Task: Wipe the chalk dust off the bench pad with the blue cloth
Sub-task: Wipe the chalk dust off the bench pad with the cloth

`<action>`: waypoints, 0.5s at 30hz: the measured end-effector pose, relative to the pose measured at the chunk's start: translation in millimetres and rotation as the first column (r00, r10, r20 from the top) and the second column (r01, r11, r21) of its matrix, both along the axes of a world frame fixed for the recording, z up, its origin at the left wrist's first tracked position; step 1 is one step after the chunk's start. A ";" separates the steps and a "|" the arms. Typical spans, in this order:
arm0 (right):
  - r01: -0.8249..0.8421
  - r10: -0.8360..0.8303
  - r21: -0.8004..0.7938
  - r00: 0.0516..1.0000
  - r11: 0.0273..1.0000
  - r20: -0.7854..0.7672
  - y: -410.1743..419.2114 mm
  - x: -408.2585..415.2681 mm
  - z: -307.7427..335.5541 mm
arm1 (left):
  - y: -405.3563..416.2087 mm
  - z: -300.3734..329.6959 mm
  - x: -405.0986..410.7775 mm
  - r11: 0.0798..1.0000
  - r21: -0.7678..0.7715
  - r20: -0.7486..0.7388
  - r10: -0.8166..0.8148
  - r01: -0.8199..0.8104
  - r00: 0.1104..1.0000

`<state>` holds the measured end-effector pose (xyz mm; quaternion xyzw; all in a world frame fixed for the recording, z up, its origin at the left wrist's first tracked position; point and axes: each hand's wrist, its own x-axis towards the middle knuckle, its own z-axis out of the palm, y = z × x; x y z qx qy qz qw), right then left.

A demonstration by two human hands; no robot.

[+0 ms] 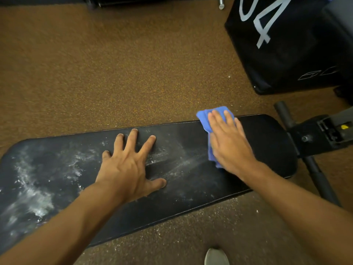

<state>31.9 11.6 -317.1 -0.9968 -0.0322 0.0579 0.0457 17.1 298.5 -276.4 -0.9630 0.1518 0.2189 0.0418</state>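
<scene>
The black bench pad (191, 197) runs across the view from lower left to right. White chalk dust (32, 196) lies thick on its left end and in thin streaks near the middle; the right end looks dark and free of dust. My right hand (229, 144) presses flat on the folded blue cloth (205, 119) at the pad's far edge, right of centre. The cloth sticks out beyond my fingertips and beside my palm. My left hand (129, 165) rests flat on the middle of the pad, fingers spread, holding nothing.
Speckled brown rubber floor (114, 73) surrounds the bench, with chalk specks by the near edge. A black box with white numerals (286, 44) stands at the back right. The bench's metal frame and handle (315, 134) extend to the right. A shoe tip (216, 257) shows at the bottom.
</scene>
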 end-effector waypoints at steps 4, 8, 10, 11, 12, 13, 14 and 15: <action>-0.124 0.123 0.015 0.992 0.992 0.029 60.2 1.9 -2.1 | 0.8 -0.1 1.0 1.000 -0.012 0.002 0.006 -0.006 1.000; -0.313 0.313 0.024 0.949 0.950 -0.036 15.3 -43.3 7.8 | 0.7 2.7 1.1 1.000 0.003 -0.001 0.009 -0.009 1.000; -0.207 0.208 0.033 0.978 0.978 -0.034 -11.1 -36.8 5.9 | -0.2 1.9 0.3 1.000 0.015 0.000 -0.006 0.006 1.000; -0.119 0.119 0.026 0.993 0.993 -0.025 -13.1 -24.5 4.7 | -0.2 1.4 0.3 1.000 0.019 0.001 -0.010 0.010 1.000; -0.040 0.040 0.016 0.999 0.999 -0.011 -6.0 -9.4 1.2 | -0.2 0.6 0.1 1.000 0.018 0.002 -0.012 0.012 1.000; 0.005 -0.005 0.010 1.000 1.000 0.008 10.9 3.5 0.3 | -0.2 -0.3 -0.1 1.000 0.015 0.005 -0.011 0.011 1.000; 0.012 -0.012 0.012 1.000 1.000 0.029 32.9 11.2 1.0 | 0.2 -1.1 -0.1 1.000 0.012 0.010 -0.008 0.008 1.000; -0.023 0.022 0.018 0.999 1.000 0.050 52.9 11.7 0.6 | 0.3 -1.4 0.3 1.000 0.008 0.015 -0.005 0.005 1.000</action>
